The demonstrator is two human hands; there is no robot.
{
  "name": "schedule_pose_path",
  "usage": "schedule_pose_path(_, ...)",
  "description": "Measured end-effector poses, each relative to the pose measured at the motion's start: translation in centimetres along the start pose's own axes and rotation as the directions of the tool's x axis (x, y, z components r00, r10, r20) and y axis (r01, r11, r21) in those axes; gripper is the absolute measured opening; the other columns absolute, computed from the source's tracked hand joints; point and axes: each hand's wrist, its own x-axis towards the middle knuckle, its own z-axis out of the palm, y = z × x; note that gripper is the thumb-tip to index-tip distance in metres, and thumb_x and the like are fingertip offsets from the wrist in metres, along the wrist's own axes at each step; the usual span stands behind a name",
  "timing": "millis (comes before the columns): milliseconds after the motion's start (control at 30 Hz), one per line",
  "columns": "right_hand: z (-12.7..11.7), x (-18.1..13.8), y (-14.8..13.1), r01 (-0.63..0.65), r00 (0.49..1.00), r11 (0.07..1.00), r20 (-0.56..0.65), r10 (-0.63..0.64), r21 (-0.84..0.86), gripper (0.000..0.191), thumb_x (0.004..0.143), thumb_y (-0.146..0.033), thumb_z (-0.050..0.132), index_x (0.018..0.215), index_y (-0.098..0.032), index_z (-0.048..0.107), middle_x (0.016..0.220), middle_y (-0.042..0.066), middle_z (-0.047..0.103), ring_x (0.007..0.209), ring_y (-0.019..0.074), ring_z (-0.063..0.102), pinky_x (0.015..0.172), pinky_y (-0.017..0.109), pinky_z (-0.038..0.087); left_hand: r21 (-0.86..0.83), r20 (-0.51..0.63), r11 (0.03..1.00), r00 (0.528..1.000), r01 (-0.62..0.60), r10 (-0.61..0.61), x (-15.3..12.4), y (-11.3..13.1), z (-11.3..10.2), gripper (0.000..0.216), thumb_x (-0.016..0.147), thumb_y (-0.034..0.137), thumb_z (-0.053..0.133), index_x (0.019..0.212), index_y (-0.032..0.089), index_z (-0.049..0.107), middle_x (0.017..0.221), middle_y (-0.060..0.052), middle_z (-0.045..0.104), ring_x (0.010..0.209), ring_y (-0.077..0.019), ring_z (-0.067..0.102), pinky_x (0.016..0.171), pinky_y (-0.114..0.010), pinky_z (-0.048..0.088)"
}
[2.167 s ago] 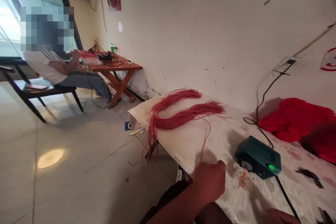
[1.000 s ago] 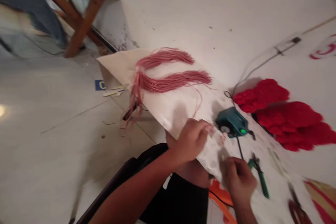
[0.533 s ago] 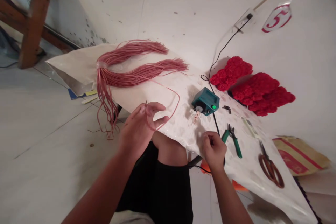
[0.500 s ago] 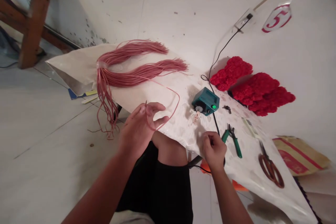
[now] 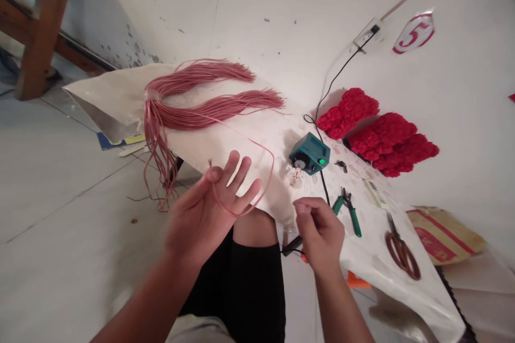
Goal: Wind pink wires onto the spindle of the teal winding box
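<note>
My left hand (image 5: 207, 209) is raised with its fingers spread, and a single pink wire (image 5: 257, 193) loops across it, pinched between thumb and forefinger. That wire runs back to a long bundle of pink wires (image 5: 201, 112) lying on a white plastic-covered board (image 5: 249, 155). My right hand (image 5: 319, 230) has its fingers closed near the board's edge, and whatever it may pinch is hidden. Just beyond it lie green-handled pliers (image 5: 349, 213). A small teal box with a green button (image 5: 309, 153) stands above it.
Brown-handled scissors (image 5: 402, 249) lie at the right, past a heap of red fluffy material (image 5: 382, 136). A black cord (image 5: 338, 83) climbs to a wall socket (image 5: 366, 37). The board's near edge drops to a tiled floor (image 5: 76, 182), and a wooden table leg (image 5: 40, 37) stands at the upper left.
The view has swung from the room down onto the board. My left hand has spread its fingers around the looped wire, and my right hand has moved up and left, closer to it.
</note>
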Motion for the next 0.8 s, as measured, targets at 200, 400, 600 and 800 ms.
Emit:
schedule_pose_path(200,2.6,-0.1,-7.0,0.103,0.925,0.934,0.312,-0.216,0.342,0.016,0.095,-0.029,0.061,0.107,-0.021,0.068,0.066,-0.006,0.048,0.057,0.0080,0.047,0.054,0.019,0.042,-0.063,0.053,0.998,0.998,0.025,-0.022,-1.0,-0.5,-0.1,0.024,0.099,0.025,0.045,0.079,0.027,0.059,0.124,0.007,0.072,0.137,-0.0201,0.054,0.100,-0.040,0.060)
schedule_pose_path(400,3.5,-0.2,-7.0,0.080,0.900,0.948,0.386,-0.202,0.308,0.012,0.090,-0.028,0.066,0.099,-0.020,0.069,0.066,-0.006,0.051,0.059,0.0080,0.047,0.056,0.019,0.044,-0.102,0.070,0.995,0.997,0.023,-0.016,-1.2,-0.9,-0.8,0.027,0.100,0.025,0.043,0.080,0.027,0.061,0.124,0.007,0.072,0.134,-0.0197,0.057,0.098,-0.038,0.061)
schedule_pose_path(600,4.2,-0.3,-7.2,-0.009,0.897,0.919,0.410,-0.167,0.395,0.011,0.090,-0.027,0.067,0.098,-0.020,0.068,0.075,-0.003,0.063,0.060,0.0078,0.053,0.055,0.019,0.047,-0.085,0.037,0.996,0.999,-0.001,0.004,-1.2,-0.7,-1.0,0.026,0.100,0.025,0.046,0.079,0.028,0.062,0.124,0.008,0.072,0.136,-0.0201,0.056,0.098,-0.039,0.062)
schedule_pose_path(800,4.9,-1.2,-7.3,-0.023,0.970,0.904,0.227,-0.082,0.427,0.014,0.087,-0.022,0.069,0.101,-0.020,0.067,0.069,-0.006,0.060,0.048,0.0051,0.048,0.043,0.017,0.041,0.021,-0.007,0.997,0.997,-0.076,0.077,-1.6,-0.5,-0.8,0.027,0.099,0.023,0.046,0.077,0.025,0.061,0.124,0.004,0.072,0.141,-0.0266,0.050,0.107,-0.052,0.056)
